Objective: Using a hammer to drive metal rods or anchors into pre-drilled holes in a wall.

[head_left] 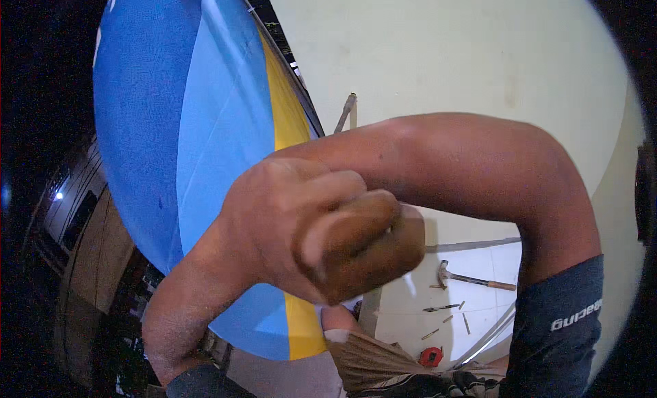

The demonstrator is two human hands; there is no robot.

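My left hand [315,227] is curled in a fist in the middle of the head view, with some motion blur; anything inside its fingers is hidden. My right forearm [445,158] reaches leftward behind it, and that hand is mostly hidden by the left one. Behind both arms stands a large cream board or wall [465,49]. A metal rod-like piece [343,112] shows against it. Left of this hangs blue and yellow fabric [219,90], partly covered by my left arm.
Below, on white tiles [390,302], lie a claw hammer [479,281], a thin dark tool [441,307], several small slender pieces [465,323] and a red tape measure [430,356]. A metal bar [482,340] slants beside my shorts [369,364]. Dark surroundings with a small light [59,195] are at far left.
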